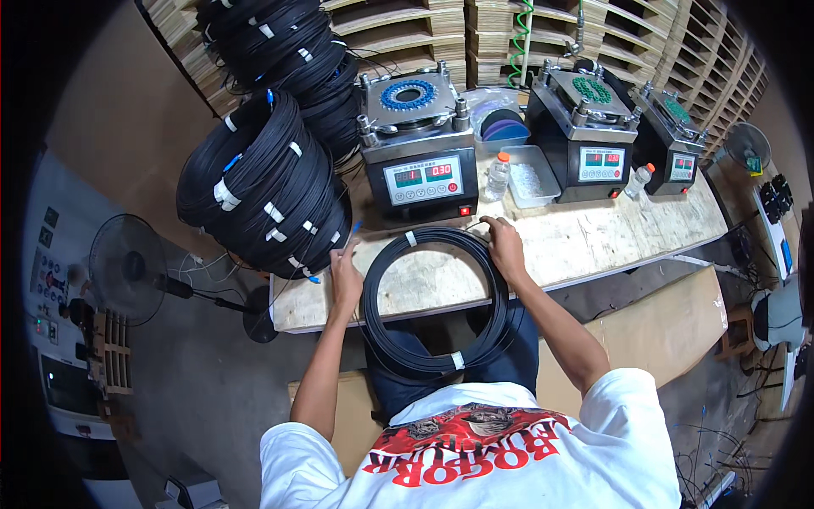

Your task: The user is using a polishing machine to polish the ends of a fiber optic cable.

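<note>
A coil of black cable (370, 293), bound with white tape, rests partly on the table's near edge and partly over my lap. My left hand (345, 270) is closed on a cable end with a blue connector (357, 226) sticking up past the fingers, just left of the coil. At the coil's upper right, my right hand (505, 248) pinches a dark cable end. What tips that end is too small to make out. Straight ahead stands a black and metal machine (420, 174) with a lit display and a ring of blue pieces on top.
Stacked cable coils (254, 182) rise at the left, with more behind. Two similar machines (598, 144) (678, 140) with green pieces stand to the right. Between lie a clear plastic tub (532, 174) and bottle (498, 176). A floor fan (131, 267) stands left of the wooden table (318, 304).
</note>
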